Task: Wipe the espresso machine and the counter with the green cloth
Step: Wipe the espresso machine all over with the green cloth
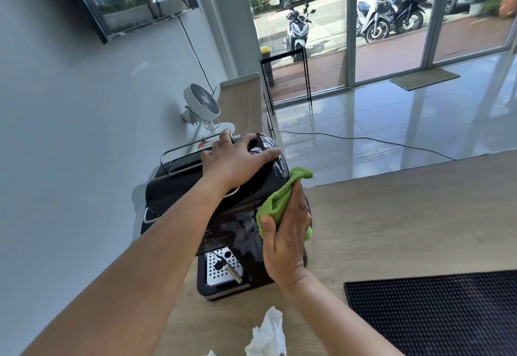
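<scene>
A black espresso machine (179, 193) stands on the wooden counter (391, 215), its perforated drip tray facing me. My left hand (237, 159) rests flat on the machine's top, fingers spread over the far edge. My right hand (288, 241) presses the green cloth (277, 199) against the machine's right side, with the thumb over the cloth's lower edge and the fingers lying fairly straight. The cloth bunches up above my fingers.
A black rubber bar mat (436, 311) lies on the counter at the right. Crumpled white tissue (267, 336) sits near the front edge. A small white fan (201, 103) stands behind the machine by the wall. Beyond the counter is a tiled floor with a cable.
</scene>
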